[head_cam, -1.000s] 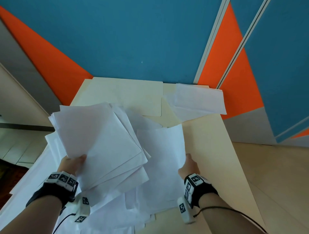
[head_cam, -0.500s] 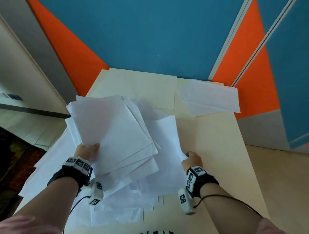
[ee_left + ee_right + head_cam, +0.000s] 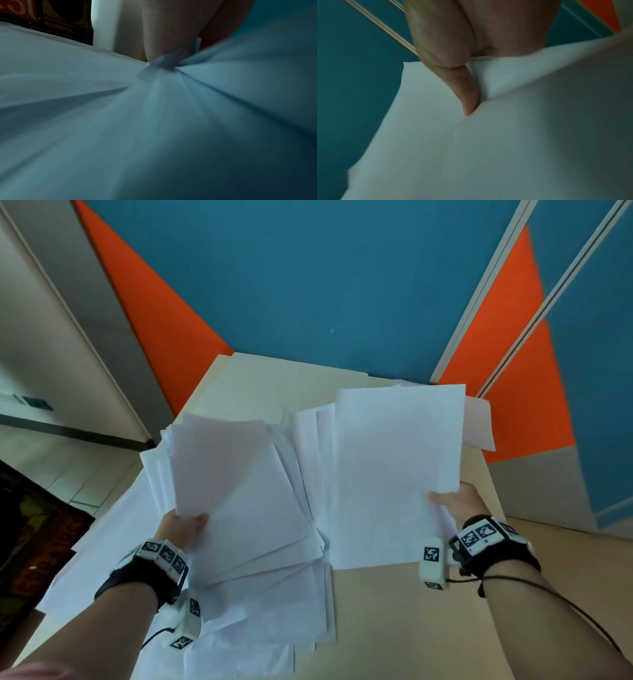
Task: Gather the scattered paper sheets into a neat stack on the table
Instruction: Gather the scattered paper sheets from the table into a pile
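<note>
Sheets (image 3: 260, 642) loose on the table (image 3: 387, 611) nearest, uncollected. Left hand (image 3: 183, 529) grips a fanned bundle (image 3: 236, 491) by one corner, likely gathering; right hand (image 3: 454, 503) pinches a squarer batch (image 3: 394, 474), thumb on top, probably for merging. More sheets (image 3: 479, 426) at the far edge.

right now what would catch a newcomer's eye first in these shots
Two raised bunches of white paper fill the middle of the head view: a fanned, untidy bunch gripped by the left hand, and a straighter bunch pinched by the right hand. Behind them, the blue and orange wall stands out above the pale table, where more loose sheets lie.
</note>
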